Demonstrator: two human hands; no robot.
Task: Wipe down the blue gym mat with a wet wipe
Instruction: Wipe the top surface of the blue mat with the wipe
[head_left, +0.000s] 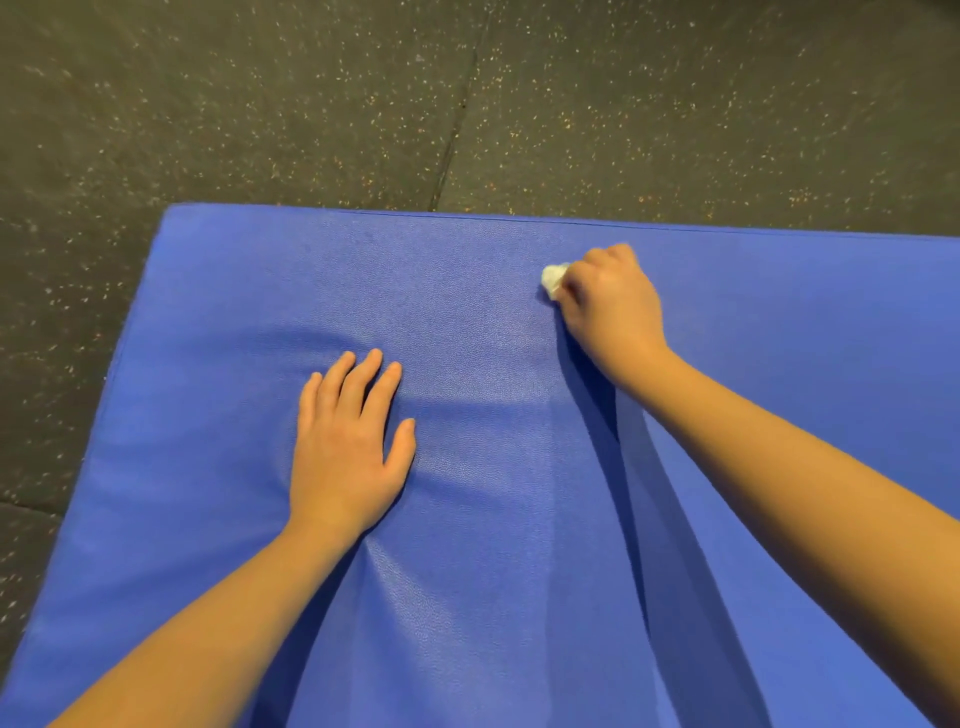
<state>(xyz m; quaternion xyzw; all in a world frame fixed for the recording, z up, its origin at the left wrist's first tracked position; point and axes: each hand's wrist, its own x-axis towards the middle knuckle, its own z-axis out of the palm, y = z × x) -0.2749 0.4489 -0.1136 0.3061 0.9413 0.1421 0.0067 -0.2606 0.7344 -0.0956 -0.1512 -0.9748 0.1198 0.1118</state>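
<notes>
Now wiping: wet wipe (553, 278) balled in the curled right hand (613, 306), poking out left of the grip onto the blue gym mat (260, 286).
Left hand (348, 452) flat, pressing nearer in. Likely risk: so small a ball missing strips, or drying out. No clear long axis to it; mat's length cut off by view.

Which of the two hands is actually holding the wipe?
The right hand, curled round the crumpled white wet wipe; the left hand lies flat, empty, on the padded blue gym mat.
</notes>
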